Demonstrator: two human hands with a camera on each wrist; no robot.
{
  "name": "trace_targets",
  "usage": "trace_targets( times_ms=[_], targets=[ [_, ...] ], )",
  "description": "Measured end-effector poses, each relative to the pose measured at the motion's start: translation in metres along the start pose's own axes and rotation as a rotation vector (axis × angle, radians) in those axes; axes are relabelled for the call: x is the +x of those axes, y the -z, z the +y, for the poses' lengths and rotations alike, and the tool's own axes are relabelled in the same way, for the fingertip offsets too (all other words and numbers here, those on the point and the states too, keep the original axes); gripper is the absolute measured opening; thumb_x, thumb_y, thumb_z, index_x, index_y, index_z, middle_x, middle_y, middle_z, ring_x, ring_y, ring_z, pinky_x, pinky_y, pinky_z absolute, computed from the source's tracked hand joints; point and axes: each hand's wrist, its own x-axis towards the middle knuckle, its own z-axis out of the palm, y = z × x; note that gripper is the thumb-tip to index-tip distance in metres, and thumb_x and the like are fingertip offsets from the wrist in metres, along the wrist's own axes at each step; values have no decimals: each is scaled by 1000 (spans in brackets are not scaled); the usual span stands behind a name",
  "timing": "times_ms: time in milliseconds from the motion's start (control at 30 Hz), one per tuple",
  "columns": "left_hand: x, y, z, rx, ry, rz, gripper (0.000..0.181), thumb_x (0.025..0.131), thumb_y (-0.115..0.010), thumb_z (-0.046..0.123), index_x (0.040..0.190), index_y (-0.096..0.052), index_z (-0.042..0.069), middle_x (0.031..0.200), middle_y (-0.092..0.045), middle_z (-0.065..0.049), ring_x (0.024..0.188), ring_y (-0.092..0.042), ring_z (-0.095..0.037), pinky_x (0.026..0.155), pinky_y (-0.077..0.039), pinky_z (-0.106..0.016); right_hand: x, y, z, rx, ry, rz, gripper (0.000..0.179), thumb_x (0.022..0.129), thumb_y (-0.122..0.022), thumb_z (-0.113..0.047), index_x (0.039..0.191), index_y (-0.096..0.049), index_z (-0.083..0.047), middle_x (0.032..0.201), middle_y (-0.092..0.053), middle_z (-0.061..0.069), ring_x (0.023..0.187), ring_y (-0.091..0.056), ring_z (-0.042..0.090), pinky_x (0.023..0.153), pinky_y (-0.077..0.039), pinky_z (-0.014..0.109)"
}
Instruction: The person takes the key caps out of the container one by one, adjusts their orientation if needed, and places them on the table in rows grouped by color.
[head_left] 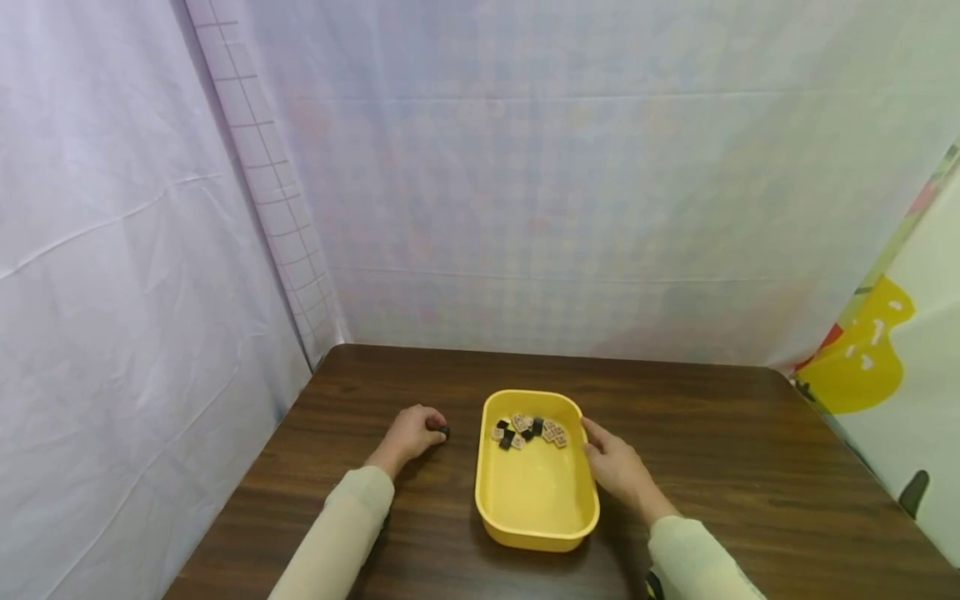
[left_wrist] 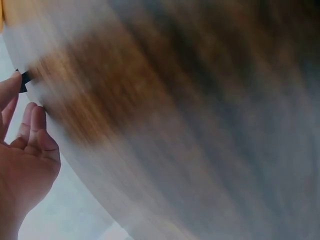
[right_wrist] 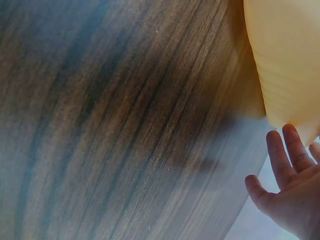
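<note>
Pinching a small black tile [head_left: 444, 432] in the fingers [left_wrist: 9, 90] of the left hand [head_left: 409, 432], with other fingers loosely bent beside the pinch. Touching the side of a yellow basin [head_left: 536, 508] with the right hand [head_left: 618, 467], fingers spread and nearly straight, not wrapped round. Lying inside the basin, left of the right fingers and well apart from the left ones: black tiles [head_left: 506, 442] and pale patterned tiles [head_left: 550, 432], loosely grouped. Spreading beneath both sets of fingers: a brown wood-grain tabletop [head_left: 435, 521]; hanging beyond, pale cloth [head_left: 525, 183].
</note>
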Motion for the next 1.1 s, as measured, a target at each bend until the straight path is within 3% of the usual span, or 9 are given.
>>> trace_targets(
  times_ms=[367,667,1100],
  targets=[
    [0,2,-1,20,12,10,19,86,-77,8,104,-72,4,98,-66,-8,96,-62,-28,87,-50,-44,0,0,-2,-13,-2,2,50,103,-47,-15,150,-39,1,127,-60,27,107,-59,33,95,-44,55],
    [-1,4,0,46,28,0,22,87,-77,12,108,-72,6,98,-65,-7,95,-62,-26,85,-50,-44,-1,2,-4,-16,12,2,51,103,-46,-15,150,-38,1,135,-54,29,125,-51,43,103,-37,59],
    [-2,4,2,55,26,20,22,88,-76,15,107,-72,5,100,-64,-9,96,-62,-28,87,-50,-46,-1,0,-2,-10,16,14,50,103,-47,-14,150,-39,1,137,-53,29,125,-50,43,104,-37,59]
  ],
)
